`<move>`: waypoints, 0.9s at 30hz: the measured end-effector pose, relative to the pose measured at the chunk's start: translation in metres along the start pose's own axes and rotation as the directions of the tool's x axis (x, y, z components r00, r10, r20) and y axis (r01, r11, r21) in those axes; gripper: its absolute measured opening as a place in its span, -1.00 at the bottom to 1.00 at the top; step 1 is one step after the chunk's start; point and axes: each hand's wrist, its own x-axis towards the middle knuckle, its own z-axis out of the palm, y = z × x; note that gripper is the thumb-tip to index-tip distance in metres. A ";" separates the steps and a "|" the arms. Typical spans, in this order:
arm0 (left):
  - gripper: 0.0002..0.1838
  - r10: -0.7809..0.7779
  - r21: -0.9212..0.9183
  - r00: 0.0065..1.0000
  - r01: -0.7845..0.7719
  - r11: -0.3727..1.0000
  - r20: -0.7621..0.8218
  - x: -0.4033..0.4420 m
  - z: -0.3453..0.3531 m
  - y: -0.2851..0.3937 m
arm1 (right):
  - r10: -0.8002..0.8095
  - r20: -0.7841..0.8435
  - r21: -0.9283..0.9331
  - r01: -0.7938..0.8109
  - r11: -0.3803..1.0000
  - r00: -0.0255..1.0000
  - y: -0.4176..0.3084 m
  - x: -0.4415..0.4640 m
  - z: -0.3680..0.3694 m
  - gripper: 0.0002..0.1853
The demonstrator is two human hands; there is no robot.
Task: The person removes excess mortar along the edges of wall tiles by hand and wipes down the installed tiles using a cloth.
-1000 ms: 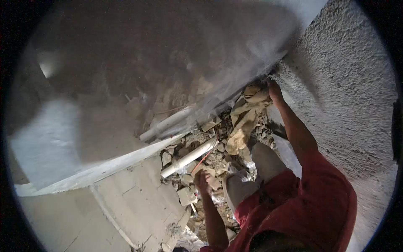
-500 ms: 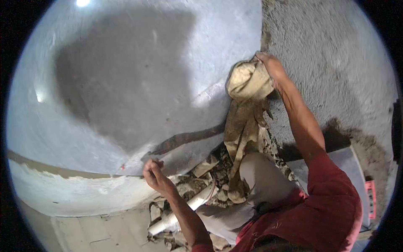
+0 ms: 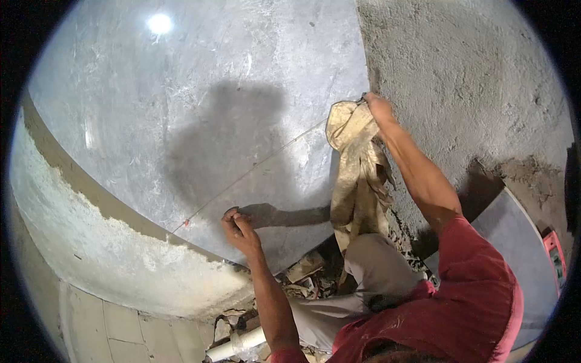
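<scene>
Head view shows the right hand [image 3: 379,110] gripping the top of the cloth [image 3: 347,175], which hangs beside the knee [image 3: 372,257]; whether the left hand [image 3: 244,235], near the string [image 3: 255,165], pinches anything is unclear.

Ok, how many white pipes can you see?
1: the white pipe lies among rubble at the bottom of the view, reaching the left forearm. Others may be hidden.
</scene>
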 end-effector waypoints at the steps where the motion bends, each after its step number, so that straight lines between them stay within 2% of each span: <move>1: -0.74 0.005 0.005 1.000 -0.005 1.000 0.009 -0.001 -0.001 0.000 | 0.005 0.005 0.000 -0.005 1.000 1.000 -0.001 -0.004 0.000 -0.67; 4: -0.71 0.011 0.036 1.000 -0.012 0.999 0.011 0.002 0.000 0.003 | -0.069 0.042 -0.003 0.069 0.998 0.997 0.018 0.020 -0.006 -0.64; 6: -0.66 -0.006 0.088 1.000 0.007 0.996 -0.015 0.001 0.000 0.011 | -0.040 0.028 -0.090 0.043 0.995 0.999 0.004 0.010 -0.009 -0.63; 11: -0.73 0.078 0.127 0.996 -0.082 0.989 0.033 0.002 -0.008 0.000 | -0.067 0.023 -0.186 0.070 0.980 0.998 0.001 0.005 -0.011 -0.62; 14: -0.73 0.048 0.077 0.998 -0.050 0.996 0.029 0.001 -0.006 0.000 | -0.029 0.132 -0.155 0.050 0.987 0.991 -0.010 -0.008 -0.012 -0.67; 17: -0.73 0.031 0.079 1.000 -0.030 0.996 -0.001 0.001 -0.004 0.002 | -0.048 0.310 -0.068 0.073 0.995 0.949 0.003 0.011 -0.022 -0.59; 21: -0.74 0.047 0.146 0.999 -0.048 0.988 0.008 0.002 -0.008 -0.001 | -0.086 0.217 -0.065 0.102 0.993 0.972 -0.002 0.002 -0.024 -0.70; 24: -0.78 0.032 0.100 0.998 -0.037 0.994 0.052 0.003 -0.010 -0.001 | -0.129 0.122 -0.101 0.142 0.985 0.984 0.005 0.008 -0.019 -0.74; 25: -0.79 0.049 0.157 0.993 -0.067 0.985 0.111 0.004 -0.015 -0.003 | -0.164 0.103 -0.126 0.176 0.976 0.981 0.019 0.028 -0.021 -0.74; 27: -0.79 -0.011 0.179 0.993 -0.010 0.984 0.114 0.004 -0.018 -0.001 | -0.177 0.058 -0.137 0.184 0.973 0.982 0.029 0.029 -0.015 -0.74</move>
